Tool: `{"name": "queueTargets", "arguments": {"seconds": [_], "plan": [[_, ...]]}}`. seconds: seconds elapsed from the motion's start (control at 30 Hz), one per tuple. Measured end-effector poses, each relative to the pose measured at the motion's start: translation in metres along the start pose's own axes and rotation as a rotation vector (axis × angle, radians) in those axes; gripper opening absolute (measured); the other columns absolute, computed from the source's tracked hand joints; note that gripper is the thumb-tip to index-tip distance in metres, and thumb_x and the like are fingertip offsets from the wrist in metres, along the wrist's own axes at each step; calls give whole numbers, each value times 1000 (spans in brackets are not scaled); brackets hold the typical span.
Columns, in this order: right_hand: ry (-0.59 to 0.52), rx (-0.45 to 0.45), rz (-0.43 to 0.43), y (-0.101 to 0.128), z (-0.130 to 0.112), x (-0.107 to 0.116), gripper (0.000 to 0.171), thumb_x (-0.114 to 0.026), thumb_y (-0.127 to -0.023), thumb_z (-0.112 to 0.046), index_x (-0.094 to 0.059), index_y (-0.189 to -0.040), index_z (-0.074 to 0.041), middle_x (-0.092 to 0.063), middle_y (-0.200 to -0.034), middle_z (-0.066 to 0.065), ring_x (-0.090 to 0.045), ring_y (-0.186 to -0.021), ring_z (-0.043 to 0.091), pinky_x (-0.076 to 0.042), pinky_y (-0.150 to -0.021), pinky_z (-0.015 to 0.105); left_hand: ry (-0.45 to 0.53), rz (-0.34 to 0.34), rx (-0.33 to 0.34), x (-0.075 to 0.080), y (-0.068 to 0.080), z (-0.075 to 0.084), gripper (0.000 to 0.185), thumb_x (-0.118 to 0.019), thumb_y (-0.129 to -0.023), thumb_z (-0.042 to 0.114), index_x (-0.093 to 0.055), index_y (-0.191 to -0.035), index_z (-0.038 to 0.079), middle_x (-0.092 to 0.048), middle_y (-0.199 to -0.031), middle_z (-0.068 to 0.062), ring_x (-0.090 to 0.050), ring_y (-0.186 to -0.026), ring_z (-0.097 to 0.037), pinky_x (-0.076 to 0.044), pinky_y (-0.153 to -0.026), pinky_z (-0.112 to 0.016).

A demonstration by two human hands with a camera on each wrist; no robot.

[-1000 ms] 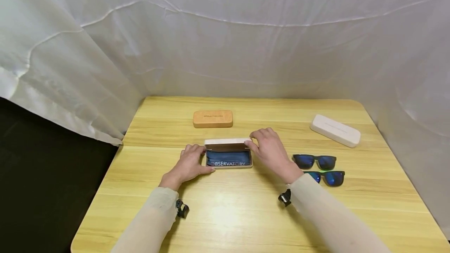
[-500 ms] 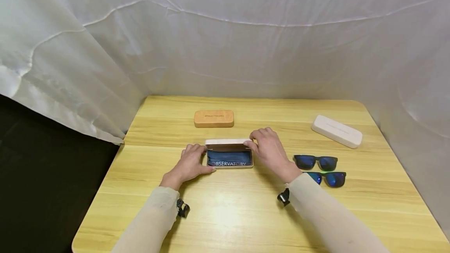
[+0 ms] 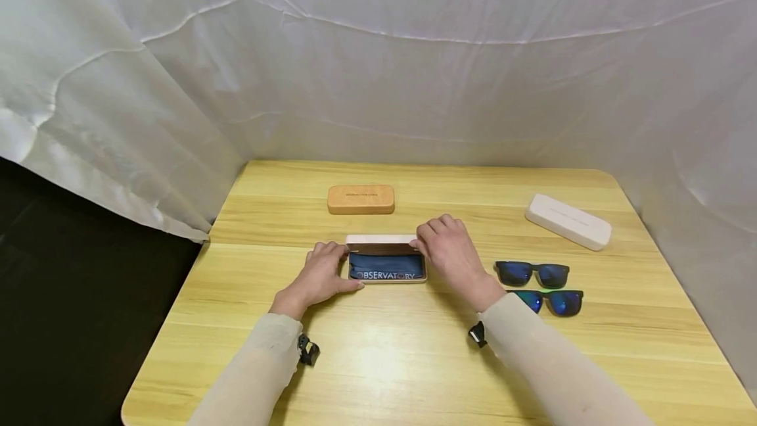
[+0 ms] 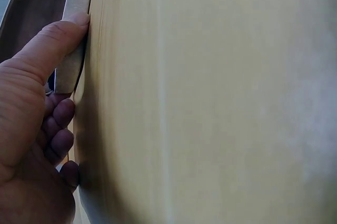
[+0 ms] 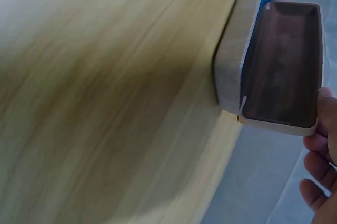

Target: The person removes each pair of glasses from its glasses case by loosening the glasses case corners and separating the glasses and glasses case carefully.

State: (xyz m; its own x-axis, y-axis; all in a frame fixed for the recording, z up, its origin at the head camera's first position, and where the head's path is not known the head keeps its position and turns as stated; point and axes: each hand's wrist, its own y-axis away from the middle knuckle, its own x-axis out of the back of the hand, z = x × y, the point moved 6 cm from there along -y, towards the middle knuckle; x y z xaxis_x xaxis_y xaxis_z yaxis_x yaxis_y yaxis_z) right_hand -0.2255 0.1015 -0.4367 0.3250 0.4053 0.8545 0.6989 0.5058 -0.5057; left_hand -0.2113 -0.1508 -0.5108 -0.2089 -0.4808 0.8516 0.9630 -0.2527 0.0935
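Note:
An open glasses case [image 3: 386,267] lies mid-table with a blue cloth [image 3: 387,268] printed OBSERVATORY inside; its pale lid [image 3: 378,240] stands up at the back. My left hand [image 3: 324,275] grips the case's left end, thumb along the front. In the left wrist view the left hand [image 4: 37,103] has its thumb on the case rim [image 4: 71,56]. My right hand [image 3: 440,252] curls its fingers over the lid's right end. The right wrist view shows the lid's brown lining [image 5: 284,61], the case base [image 5: 231,66], and the right hand's fingertips [image 5: 318,155] at the lid's edge.
A closed tan case [image 3: 361,199] lies at the back, a closed white case [image 3: 568,221] at the far right. Two blue-lensed sunglasses [image 3: 532,273] [image 3: 552,301] lie right of my right wrist. White cloth walls surround the wooden table [image 3: 384,360]; the floor at left is dark.
My right hand's fingers have slid slightly left over the lid's right end. The left hand and the case have stayed put.

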Motion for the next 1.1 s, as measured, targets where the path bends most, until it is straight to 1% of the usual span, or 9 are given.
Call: {"name": "queueTargets", "arguments": {"seconds": [0.13, 0.37, 0.63, 0.8, 0.9, 0.97, 1.1], "plan": [[8, 26, -5, 2, -3, 0, 22, -69, -103, -29, -64, -91, -10, -69, -88, 5, -58, -87, 29, -42, -74, 38, 0, -6, -1, 0, 1, 1, 87, -90, -79, 53, -60, -143, 3, -63, -134, -7, -46, -124, -29, -38, -105, -46], [19, 41, -32, 5, -5, -1, 22, -65, -105, -29, -64, -94, -9, -66, -90, 5, -57, -88, 28, -42, -76, 38, -8, -6, -7, 0, 0, 0, 86, -90, -78, 55, -61, -140, 3, -62, -132, -7, -46, -122, -28, -38, -103, -45], [14, 69, 4, 7, -8, 0, 24, -69, -103, -29, -62, -90, -9, -65, -90, 5, -57, -90, 28, -43, -77, 39, -23, -9, -7, 0, 0, 0, 87, -90, -79, 55, -60, -140, 2, -61, -134, -9, -45, -120, -28, -38, -103, -45], [8, 66, -4, 10, -8, -1, 24, -69, -103, -29, -61, -91, -10, -67, -91, 5, -58, -92, 28, -44, -79, 40, -22, 0, -11, -1, 0, 0, 85, -90, -78, 55, -61, -138, 3, -62, -132, -8, -45, -118, -28, -39, -101, -45], [-3, 63, -12, 12, -8, -1, 23, -69, -103, -29, -62, -92, -9, -68, -92, 5, -60, -92, 27, -46, -80, 40, -23, 0, -11, -1, 0, 0, 87, -90, -78, 55, -61, -140, 2, -62, -134, -8, -45, -119, -27, -39, -101, -46], [-8, 71, -13, 13, -9, -1, 21, -69, -103, -28, -66, -95, -9, -70, -93, 6, -60, -92, 27, -47, -81, 40, -25, -2, -14, -1, 0, 0, 88, -90, -78, 55, -60, -141, 1, -62, -134, -8, -45, -118, -27, -39, -101, -45], [-6, 108, -4, 16, -10, -2, 20, -71, -102, -27, -72, -99, -7, -72, -97, 7, -61, -93, 28, -48, -80, 40, -28, -3, -22, 0, 0, 1, 77, -90, -78, 55, -65, -131, 6, -63, -124, -5, -44, -113, -26, -37, -97, -42]]}}
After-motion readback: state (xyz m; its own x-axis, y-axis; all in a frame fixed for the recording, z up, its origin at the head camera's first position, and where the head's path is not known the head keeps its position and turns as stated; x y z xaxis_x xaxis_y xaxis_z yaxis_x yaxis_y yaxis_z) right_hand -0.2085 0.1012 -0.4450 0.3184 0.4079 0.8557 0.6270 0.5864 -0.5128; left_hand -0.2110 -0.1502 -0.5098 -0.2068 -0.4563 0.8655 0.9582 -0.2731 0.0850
